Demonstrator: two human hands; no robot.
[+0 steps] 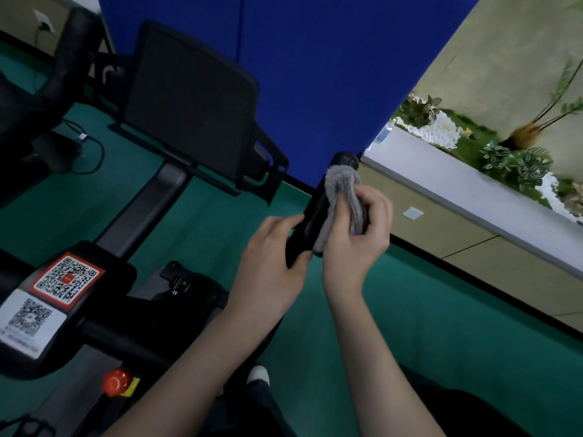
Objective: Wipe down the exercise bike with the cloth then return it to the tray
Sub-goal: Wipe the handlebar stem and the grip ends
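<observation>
A: Where is the cloth?

B: The grey cloth (342, 203) is in the right hand (356, 234). Its fingers (377, 206) are curled closed around the cloth, pressing it against the black handlebar grip (318, 209) of the exercise bike (132, 234). The cloth drapes over the grip, its fluffy top edge sticking out just above those fingers and a lower corner hanging out below the thumb.

A: And the other hand?

B: The left hand (271, 247) is closed on the same grip, just beside the right hand and on the bar's lower stretch. Its fingers wrap round the far side of the bar, the thumb lying along the near side. It has hold of bare bar, not the cloth.

A: What lies beyond the fingers?

B: The grip's rounded end pokes up past the cloth, in front of a blue partition (315, 74). Off to the left of the left fingers stands the bike's dark console screen (189, 105) on its post, and nearer, lower left, a panel with QR-code stickers (63, 279) and a red knob (116, 381). Green floor (410, 310) lies beneath both hands.

A: The tray?

B: I cannot see it.
</observation>
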